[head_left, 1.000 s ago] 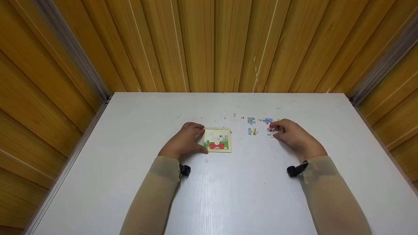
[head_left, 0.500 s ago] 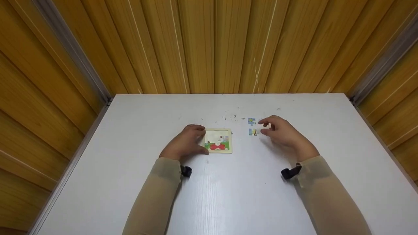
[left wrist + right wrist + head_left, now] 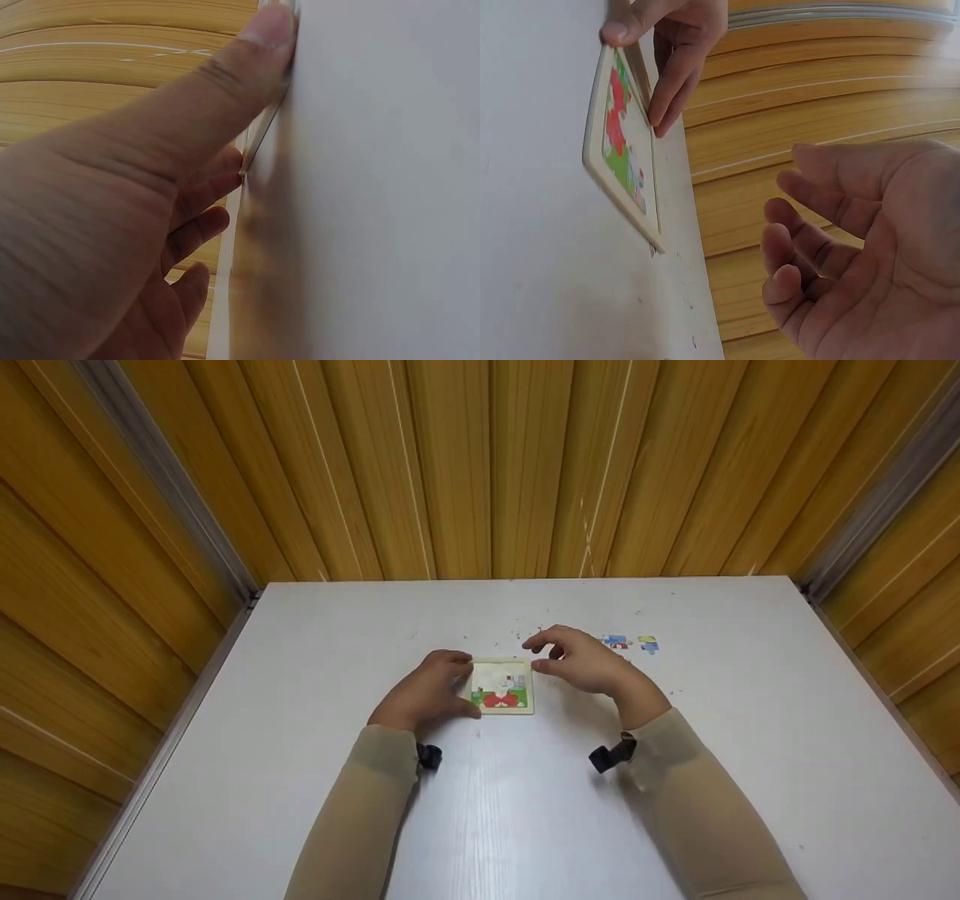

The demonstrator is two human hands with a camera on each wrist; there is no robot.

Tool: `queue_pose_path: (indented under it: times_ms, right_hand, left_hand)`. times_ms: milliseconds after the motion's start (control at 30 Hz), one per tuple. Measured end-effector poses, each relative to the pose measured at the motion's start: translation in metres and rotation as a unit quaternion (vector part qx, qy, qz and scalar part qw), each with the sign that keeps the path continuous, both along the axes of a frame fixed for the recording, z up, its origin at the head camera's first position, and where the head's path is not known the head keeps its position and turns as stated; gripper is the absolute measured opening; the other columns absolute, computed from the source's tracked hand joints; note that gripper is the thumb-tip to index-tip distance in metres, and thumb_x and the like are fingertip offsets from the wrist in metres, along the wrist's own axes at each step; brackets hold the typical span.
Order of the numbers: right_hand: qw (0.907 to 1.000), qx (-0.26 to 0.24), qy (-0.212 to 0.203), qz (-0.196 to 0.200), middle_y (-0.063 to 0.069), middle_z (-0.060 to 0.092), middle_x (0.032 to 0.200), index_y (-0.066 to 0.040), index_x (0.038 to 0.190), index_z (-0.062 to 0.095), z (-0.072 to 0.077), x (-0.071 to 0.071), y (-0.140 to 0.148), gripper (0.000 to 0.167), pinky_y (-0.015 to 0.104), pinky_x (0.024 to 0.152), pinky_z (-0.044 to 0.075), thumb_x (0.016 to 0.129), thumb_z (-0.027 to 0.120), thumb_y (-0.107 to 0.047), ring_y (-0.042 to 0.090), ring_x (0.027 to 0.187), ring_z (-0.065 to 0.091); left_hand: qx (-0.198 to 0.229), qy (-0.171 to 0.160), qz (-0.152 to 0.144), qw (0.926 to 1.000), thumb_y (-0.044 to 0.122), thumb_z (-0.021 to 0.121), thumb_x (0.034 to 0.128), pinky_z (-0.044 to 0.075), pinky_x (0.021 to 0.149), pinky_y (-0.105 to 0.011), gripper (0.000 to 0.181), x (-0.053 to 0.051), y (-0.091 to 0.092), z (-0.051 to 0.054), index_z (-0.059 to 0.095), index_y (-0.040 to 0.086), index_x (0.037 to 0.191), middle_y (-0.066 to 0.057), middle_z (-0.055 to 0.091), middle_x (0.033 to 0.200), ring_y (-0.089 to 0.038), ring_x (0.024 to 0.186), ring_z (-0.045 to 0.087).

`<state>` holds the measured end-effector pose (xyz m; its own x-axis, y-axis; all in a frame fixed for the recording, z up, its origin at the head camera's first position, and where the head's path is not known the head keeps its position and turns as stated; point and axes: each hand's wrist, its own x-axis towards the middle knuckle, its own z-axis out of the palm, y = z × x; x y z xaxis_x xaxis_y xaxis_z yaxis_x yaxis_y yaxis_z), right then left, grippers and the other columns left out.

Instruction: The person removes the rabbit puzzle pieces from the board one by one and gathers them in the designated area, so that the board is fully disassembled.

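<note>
Right now, from where I stand, the puzzle frame [image 3: 510, 712] lies on the white tabletop [image 3: 525, 810], between the person's two hands. The left hand [image 3: 431, 686] grips it along its left side, thumb at the near corner and fingers [image 3: 676, 82] at the far one. Inside the rim, red and green picture pieces [image 3: 500, 700] fill the near part, with some paler bits up the right side, while pale backing shows elsewhere. Just beside the far right corner, the right hand [image 3: 585, 664] hovers above the tabletop, apart from the rim, its fingers loosely bent and free. Beyond that hand lie a blue-and-red loose piece [image 3: 616, 640] and, to its right, a yellow-and-blue loose piece [image 3: 649, 644]. Dark specks dot the tabletop toward the wood-grain wall [image 3: 450, 472]. Beige sleeves [image 3: 352, 810] cover both forearms, and a black wrist camera [image 3: 430, 757] sits at each cuff.
</note>
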<state>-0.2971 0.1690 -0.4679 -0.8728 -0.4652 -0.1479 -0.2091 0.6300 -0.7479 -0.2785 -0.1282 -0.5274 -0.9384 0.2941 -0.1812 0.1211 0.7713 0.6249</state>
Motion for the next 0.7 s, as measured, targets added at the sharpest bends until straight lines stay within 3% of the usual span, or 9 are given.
queue_pose_path:
  times_ms: [233,500,700]
  right_hand:
    - [0.9996,0.002,-0.017,0.023,0.011,0.068,0.152,-0.013,0.153,0.070,-0.017,0.000,-0.015,0.045,0.042,0.100,0.052,0.110,0.073,-0.026,0.031,0.126,0.062]
    - [0.9992,0.014,-0.008,0.035,0.014,0.066,0.151,-0.008,0.150,0.071,-0.043,0.001,-0.025,0.041,0.048,0.111,0.050,0.110,0.071,-0.018,0.029,0.126,0.060]
    - [0.9974,0.051,0.024,0.045,0.012,0.065,0.150,-0.010,0.148,0.074,-0.049,0.000,-0.031,0.038,0.054,0.121,0.051,0.110,0.070,-0.017,0.029,0.130,0.063]
  left_hand:
    - [-0.006,0.008,-0.016,0.9998,0.029,0.102,0.0866,0.035,0.141,-0.051,0.087,-0.001,-0.002,0.000,0.063,0.011,0.162,-0.007,0.047,0.179,-0.033,0.173,0.035]
    - [-0.023,0.008,-0.022,0.9994,0.030,0.102,0.0866,0.034,0.142,-0.050,0.090,0.000,-0.002,0.000,0.061,0.010,0.164,-0.008,0.047,0.178,-0.032,0.173,0.034]
    - [-0.026,0.020,-0.029,0.9990,0.031,0.101,0.0875,0.036,0.141,-0.048,0.087,0.000,-0.002,0.003,0.062,0.011,0.163,-0.007,0.048,0.178,-0.031,0.172,0.035]
